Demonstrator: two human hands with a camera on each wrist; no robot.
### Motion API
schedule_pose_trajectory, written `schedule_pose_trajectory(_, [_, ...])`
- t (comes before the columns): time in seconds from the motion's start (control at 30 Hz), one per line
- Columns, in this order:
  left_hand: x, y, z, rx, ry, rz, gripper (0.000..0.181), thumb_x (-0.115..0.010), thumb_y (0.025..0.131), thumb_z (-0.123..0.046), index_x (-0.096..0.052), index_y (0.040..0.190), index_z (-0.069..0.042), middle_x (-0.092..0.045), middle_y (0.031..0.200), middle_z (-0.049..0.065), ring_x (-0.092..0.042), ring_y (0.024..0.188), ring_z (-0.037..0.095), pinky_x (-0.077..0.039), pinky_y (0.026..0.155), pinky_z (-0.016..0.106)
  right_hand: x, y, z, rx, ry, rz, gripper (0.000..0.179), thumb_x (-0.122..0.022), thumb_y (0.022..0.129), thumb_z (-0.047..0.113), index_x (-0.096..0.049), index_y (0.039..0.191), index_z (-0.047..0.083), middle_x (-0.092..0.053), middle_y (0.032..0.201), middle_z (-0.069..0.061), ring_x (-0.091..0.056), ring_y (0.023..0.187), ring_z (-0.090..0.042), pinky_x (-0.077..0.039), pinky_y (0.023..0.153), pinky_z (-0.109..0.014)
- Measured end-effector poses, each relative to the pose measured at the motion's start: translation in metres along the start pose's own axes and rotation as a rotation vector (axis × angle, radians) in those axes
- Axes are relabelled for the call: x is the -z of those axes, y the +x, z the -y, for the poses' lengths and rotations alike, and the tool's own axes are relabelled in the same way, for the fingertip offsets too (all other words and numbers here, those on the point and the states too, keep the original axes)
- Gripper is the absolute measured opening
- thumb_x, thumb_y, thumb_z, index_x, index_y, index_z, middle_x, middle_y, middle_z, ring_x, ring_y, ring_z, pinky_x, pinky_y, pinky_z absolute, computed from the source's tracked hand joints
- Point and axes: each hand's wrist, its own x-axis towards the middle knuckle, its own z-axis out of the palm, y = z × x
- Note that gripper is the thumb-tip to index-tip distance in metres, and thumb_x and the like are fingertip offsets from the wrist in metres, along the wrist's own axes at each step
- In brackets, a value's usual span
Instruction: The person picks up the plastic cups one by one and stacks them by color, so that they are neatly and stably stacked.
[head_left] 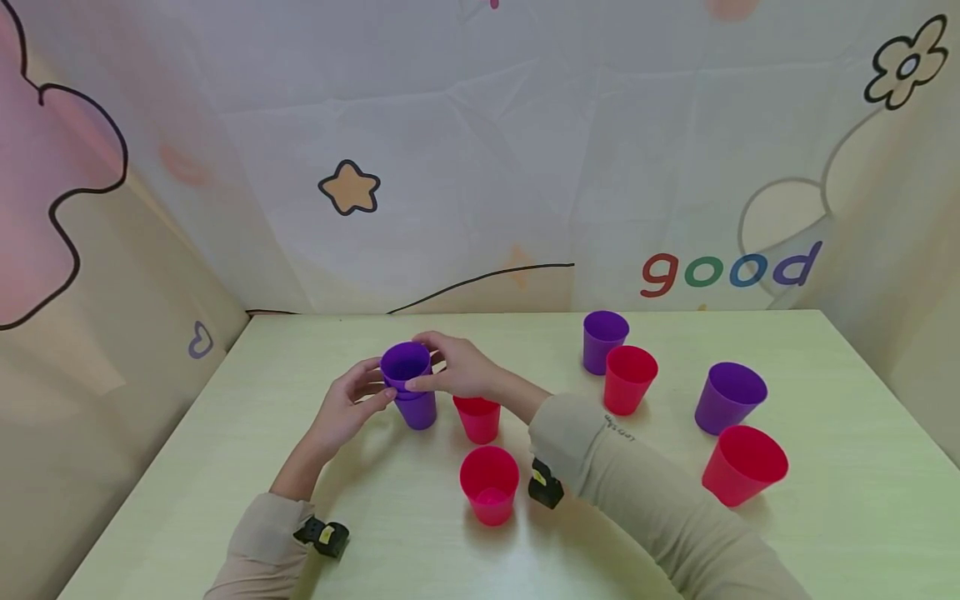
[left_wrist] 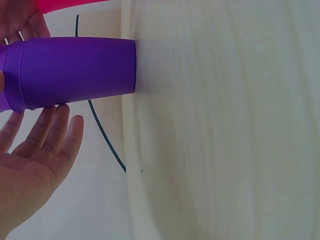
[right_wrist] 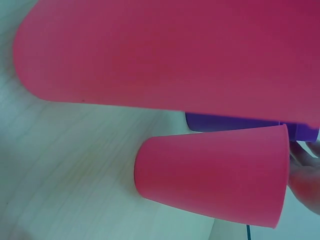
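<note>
The right hand (head_left: 467, 367) pinched the upper purple cup (head_left: 406, 365), nested in the lower one (head_left: 417, 412), upright on the surface (head_left: 360, 517). The left hand (head_left: 347, 410) touched the stack's side, fingers spread. One red cup (head_left: 478, 422) stood just beside, partly under the right hand; another (head_left: 489, 492) stood nearer the person. Beyond the right sleeve (head_left: 645, 483) stood two purple and two red cups (head_left: 630, 379).

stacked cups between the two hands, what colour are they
Purple; the stacked cups show best in the left wrist view.
</note>
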Motion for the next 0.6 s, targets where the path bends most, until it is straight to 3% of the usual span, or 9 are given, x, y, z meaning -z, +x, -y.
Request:
schedule_pose_trajectory(0.33, [0.001, 0.000, 0.001, 0.006, 0.022, -0.006, 0.042, -0.060, 0.087, -0.008, -0.045, 0.126, -0.001, -0.053, 0.119, 0.024, -0.053, 0.105, 0.035, -0.050, 0.078, 0.028, 0.000, -0.002, 0.000, -0.030, -0.030, 0.026, 0.066, -0.068, 0.082, 0.024, -0.036, 0.136, 0.003, -0.051, 0.125, -0.011, -0.051, 0.111, -0.026, -0.048, 0.084, -0.033])
schedule_pose_trajectory(0.6, [-0.001, 0.000, 0.001, 0.011, 0.028, -0.020, 0.043, -0.060, 0.087, -0.009, -0.046, 0.127, -0.001, -0.054, 0.118, 0.024, -0.053, 0.105, 0.035, -0.049, 0.078, 0.028, 0.011, -0.013, 0.003, -0.056, 0.022, -0.051, 0.070, -0.067, 0.083, 0.025, -0.030, 0.140, 0.010, -0.047, 0.130, -0.012, -0.048, 0.117, -0.026, -0.046, 0.088, -0.036])
